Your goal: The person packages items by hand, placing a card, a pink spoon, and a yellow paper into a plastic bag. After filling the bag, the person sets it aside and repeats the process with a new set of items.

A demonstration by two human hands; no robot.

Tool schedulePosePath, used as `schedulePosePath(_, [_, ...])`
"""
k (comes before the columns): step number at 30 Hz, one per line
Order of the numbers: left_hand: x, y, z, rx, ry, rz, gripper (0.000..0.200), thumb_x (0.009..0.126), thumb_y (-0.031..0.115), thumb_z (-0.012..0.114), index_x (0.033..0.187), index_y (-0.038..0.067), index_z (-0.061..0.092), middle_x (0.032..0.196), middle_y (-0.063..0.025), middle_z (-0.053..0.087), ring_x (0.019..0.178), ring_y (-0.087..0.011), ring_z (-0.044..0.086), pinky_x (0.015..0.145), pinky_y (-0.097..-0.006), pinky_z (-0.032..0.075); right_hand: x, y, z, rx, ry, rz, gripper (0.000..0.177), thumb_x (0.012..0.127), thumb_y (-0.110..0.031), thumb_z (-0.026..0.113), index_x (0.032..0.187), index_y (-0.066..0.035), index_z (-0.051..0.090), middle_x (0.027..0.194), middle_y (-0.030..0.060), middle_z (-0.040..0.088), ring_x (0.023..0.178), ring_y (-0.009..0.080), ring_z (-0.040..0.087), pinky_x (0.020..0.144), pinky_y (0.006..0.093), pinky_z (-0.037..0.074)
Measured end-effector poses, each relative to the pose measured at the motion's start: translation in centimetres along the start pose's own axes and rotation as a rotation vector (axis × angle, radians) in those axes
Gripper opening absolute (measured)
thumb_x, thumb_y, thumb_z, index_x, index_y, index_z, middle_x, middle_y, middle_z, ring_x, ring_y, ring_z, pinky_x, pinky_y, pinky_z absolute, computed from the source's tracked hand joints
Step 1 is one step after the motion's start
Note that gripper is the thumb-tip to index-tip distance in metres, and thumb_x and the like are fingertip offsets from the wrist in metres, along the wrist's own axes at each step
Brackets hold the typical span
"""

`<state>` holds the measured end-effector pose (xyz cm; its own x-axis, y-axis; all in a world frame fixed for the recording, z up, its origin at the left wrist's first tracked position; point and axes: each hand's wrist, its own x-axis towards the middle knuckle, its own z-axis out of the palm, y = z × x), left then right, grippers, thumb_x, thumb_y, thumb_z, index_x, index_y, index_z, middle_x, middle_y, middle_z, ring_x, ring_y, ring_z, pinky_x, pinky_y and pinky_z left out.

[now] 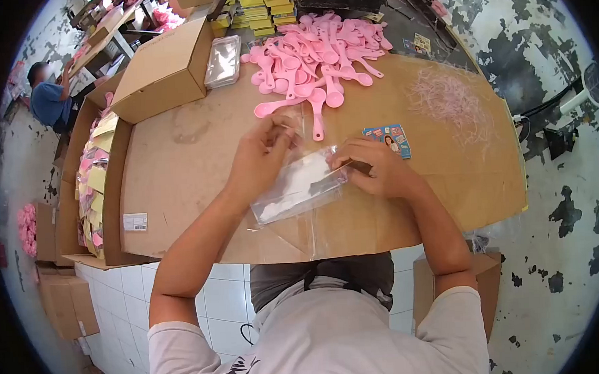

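A stack of clear plastic bags [298, 187] lies on the cardboard-covered table [178, 172], slanted between my hands. My left hand [264, 152] has its fingers curled in a pinch on thin clear plastic just above the stack. At the stack's upper right corner, my right hand [372, 165] bends its fingers onto the bag edge, thumb underneath. A small blue printed card [390, 140] sits right behind my right knuckles. Beyond both hands rises a heap of pink measuring spoons [314, 56], one spoon's handle pointing toward me.
At left stands an open carton [92, 253] of yellow-and-pink packets, beside a closed cardboard box [164, 72]. Packaged clear bags [223, 60] lie near the spoons. Thin plastic strips [451, 103] are piled at right. Yellow stacks [258, 15] stand behind. A person [51, 97] sits far left.
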<state>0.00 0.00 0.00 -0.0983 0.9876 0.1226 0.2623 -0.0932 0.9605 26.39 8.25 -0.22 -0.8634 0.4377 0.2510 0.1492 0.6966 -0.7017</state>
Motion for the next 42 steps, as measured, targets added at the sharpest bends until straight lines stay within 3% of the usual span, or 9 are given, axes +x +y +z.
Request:
schedulePosePath(2, [0.4,0.6,-0.5,-0.177,0.048,-0.021,0.035,0.105,0.011,0.059,0.139,0.003,0.057,0.097,-0.0019,0.067,0.084,-0.0089,0.063,0.074,-0.0269,0.052,0.3,0.1,0.1,-0.084,0.073,-0.127,0.021,0.087,-0.002,0.067,0.109,-0.001,0.071,0.111,0.0103,0.073,0.094,0.0232,0.069,0.083,0.0341,0.056])
schedulePosePath(5, [0.7,1.5,-1.2,-0.477,0.016,-0.029,0.034,0.104,0.009,0.058,0.138,0.002,0.057,0.096,-0.0013,0.067,0.083,-0.0085,0.063,0.073,-0.0249,0.052,-0.2,-1.3,0.4,-0.012,0.222,0.164,0.023,0.089,0.001,0.067,0.112,0.000,0.066,0.109,0.0092,0.073,0.091,0.0169,0.068,0.078,0.0312,0.056])
schedulePosePath(8, [0.7,1.2,-1.4,-0.516,-0.047,-0.034,0.039,0.103,0.009,0.061,0.141,-0.001,0.056,0.100,-0.0034,0.069,0.087,-0.0103,0.065,0.080,-0.0249,0.053,0.7,-1.7,0.8,0.372,0.482,0.294,0.031,0.092,0.000,0.068,0.122,0.000,0.060,0.109,0.0086,0.073,0.093,0.0127,0.067,0.076,0.0296,0.055])
schedulePosePath(17, [0.2,0.4,-0.1,-0.286,-0.187,-0.179,0.036,0.104,0.015,0.063,0.136,0.000,0.058,0.100,-0.0074,0.075,0.088,-0.0127,0.072,0.078,-0.0265,0.057,0.8,-1.1,0.2,0.503,0.566,0.261,0.037,0.097,0.000,0.066,0.132,-0.003,0.055,0.116,0.0075,0.070,0.100,0.0115,0.066,0.075,0.0289,0.056])
schedulePosePath(20, [0.2,-0.2,0.0,-0.456,-0.173,-0.132,0.034,0.104,0.017,0.064,0.133,0.001,0.058,0.103,-0.0068,0.075,0.089,-0.0113,0.072,0.078,-0.0267,0.057,1.0,-1.3,0.2,0.474,0.687,0.257,0.037,0.098,-0.001,0.065,0.134,-0.004,0.055,0.113,0.0067,0.070,0.100,0.0114,0.066,0.075,0.0281,0.055])
schedulePosePath(23, [-0.1,1.7,-0.4,-0.515,-0.150,-0.144,0.034,0.104,0.017,0.064,0.134,0.003,0.056,0.104,-0.0064,0.076,0.090,-0.0118,0.073,0.079,-0.0274,0.058,0.5,0.7,-0.2,0.219,0.656,0.307,0.037,0.098,-0.003,0.065,0.134,-0.003,0.055,0.111,0.0065,0.070,0.096,0.0111,0.066,0.076,0.0277,0.054])
schedulePosePath(26, [0.0,1.4,-0.5,-0.452,-0.162,-0.142,0.038,0.102,0.015,0.067,0.136,0.003,0.055,0.101,-0.0060,0.077,0.089,-0.0129,0.073,0.079,-0.0269,0.057,0.5,0.3,-0.1,0.296,0.550,0.338,0.036,0.097,-0.004,0.066,0.132,-0.001,0.056,0.109,0.0064,0.071,0.093,0.0110,0.066,0.074,0.0279,0.053])
schedulePosePath(35, [-0.2,-0.1,0.7,-0.386,-0.133,-0.065,0.046,0.097,0.009,0.073,0.138,0.000,0.053,0.100,-0.0093,0.078,0.089,-0.0118,0.073,0.075,-0.0226,0.052,0.8,-1.7,-0.4,0.568,0.679,0.263,0.035,0.101,-0.008,0.064,0.135,-0.002,0.056,0.112,0.0054,0.070,0.094,0.0104,0.066,0.077,0.0276,0.053])
schedulePosePath(42, [-1.0,1.0,1.1,-0.297,-0.226,0.007,0.045,0.098,0.003,0.069,0.140,0.001,0.053,0.105,-0.0093,0.077,0.102,-0.0128,0.071,0.086,-0.0266,0.055,0.3,-1.6,-0.6,0.151,0.318,0.159,0.039,0.098,-0.007,0.066,0.136,-0.004,0.057,0.106,0.0054,0.070,0.088,0.0087,0.063,0.075,0.0251,0.050])
